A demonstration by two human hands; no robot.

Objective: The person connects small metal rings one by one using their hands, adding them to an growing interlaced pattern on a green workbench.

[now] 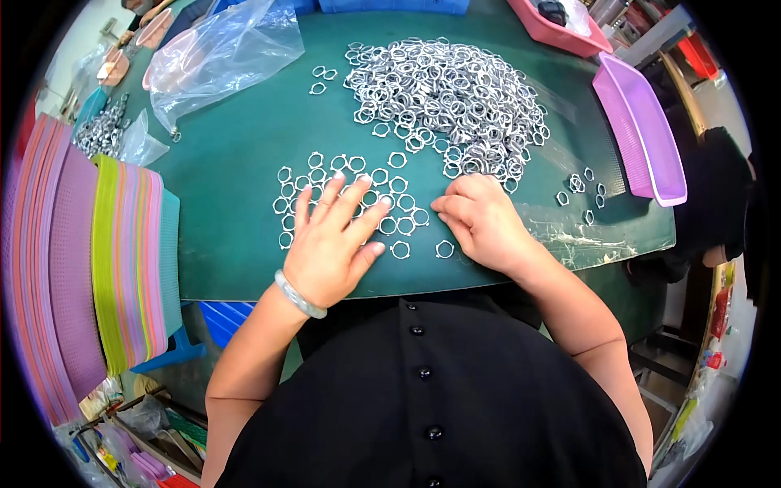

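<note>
Small silvery metal rings with little lugs lie spread in a loose single layer (316, 160) on the green table (236, 268). Over them rests my left hand (329, 232), palm down with fingers spread, touching several rings; a pale bangle (298, 296) circles its wrist. My right hand (488, 224) is at the near edge of a big heap of the same rings (443, 93). Its fingers are curled and the tips pressed together; whatever they pinch is hidden. One loose ring (444, 241) lies just below those fingertips, near the table's front edge.
Stacked plastic baskets (126, 268) rise at the left edge. A clear plastic bag (228, 65) lies at the far left, with more metal parts (102, 134) beyond. A purple basket (639, 130) and a few rings (576, 183) are on the right; a pink tray (561, 32) stands behind.
</note>
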